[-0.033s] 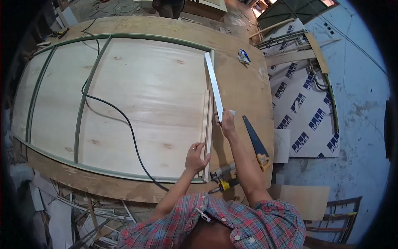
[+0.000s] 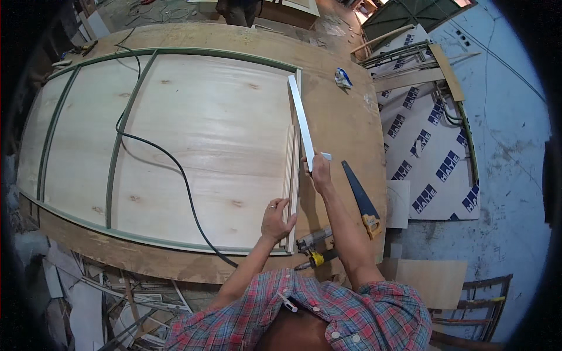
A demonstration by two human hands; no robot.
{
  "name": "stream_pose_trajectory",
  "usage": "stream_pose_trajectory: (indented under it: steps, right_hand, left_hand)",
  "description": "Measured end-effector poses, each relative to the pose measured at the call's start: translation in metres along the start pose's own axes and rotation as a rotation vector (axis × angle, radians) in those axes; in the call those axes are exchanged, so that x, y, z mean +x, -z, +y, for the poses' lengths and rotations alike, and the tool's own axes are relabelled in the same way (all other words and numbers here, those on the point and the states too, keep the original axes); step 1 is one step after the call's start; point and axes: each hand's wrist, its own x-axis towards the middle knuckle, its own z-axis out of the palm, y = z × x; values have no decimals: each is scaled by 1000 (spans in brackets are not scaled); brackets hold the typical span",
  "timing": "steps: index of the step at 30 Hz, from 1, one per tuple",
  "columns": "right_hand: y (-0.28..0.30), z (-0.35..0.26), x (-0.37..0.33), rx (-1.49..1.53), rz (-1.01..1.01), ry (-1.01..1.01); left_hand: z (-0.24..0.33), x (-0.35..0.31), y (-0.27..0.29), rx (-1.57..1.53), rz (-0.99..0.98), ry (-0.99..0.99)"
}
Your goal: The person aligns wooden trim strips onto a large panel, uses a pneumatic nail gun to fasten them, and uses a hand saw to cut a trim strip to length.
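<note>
A framed wooden panel (image 2: 193,146), edged with green-painted bars, lies flat on the workbench. My left hand (image 2: 276,221) is at its right end, fingers and thumb closed over thin pale wooden strips (image 2: 290,158) that run along the end bar. In my right hand (image 2: 319,171) is the near end of a long white strip (image 2: 301,120), which slants away over the panel's right edge to near its far corner. A short pale piece juts out to the right of that fist; whether it joins the strip is hidden.
Right of my right forearm lies a handsaw (image 2: 361,196) with a yellow handle. Below my hands is a grey, black and yellow power tool (image 2: 316,248). A dark hose (image 2: 181,169) crosses the panel. Patterned sheets (image 2: 430,158) lean at the right; scrap (image 2: 111,298) covers the floor at lower left.
</note>
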Motion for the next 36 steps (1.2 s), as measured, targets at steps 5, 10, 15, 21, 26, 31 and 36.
stream_pose_trajectory:
  steps: [5, 10, 15, 21, 26, 31, 36]
  right_hand:
    - [-8, 19, 20, -49, 3, 135]
    - [-49, 17, 44, -554, 355, 233]
    - [-79, 22, 49, -514, 429, 214]
    - [-63, 40, 70, -504, 393, 223]
    - [-42, 25, 67, -394, 186, 105]
    - [-47, -1, 46, -120, 144, -127]
    - [-37, -3, 17, 281, -12, -107]
  left_hand:
    - [7, -5, 4, -20, 1, -45]
    - [10, -5, 9, -28, -33, -34]
    - [11, -1, 12, -40, -117, -15]
    - [10, 4, 10, -101, -158, 9]
    - [8, 7, 13, -108, -200, 10]
    - [5, 9, 12, -111, -208, 26]
    - [-3, 10, 12, -155, -173, 108]
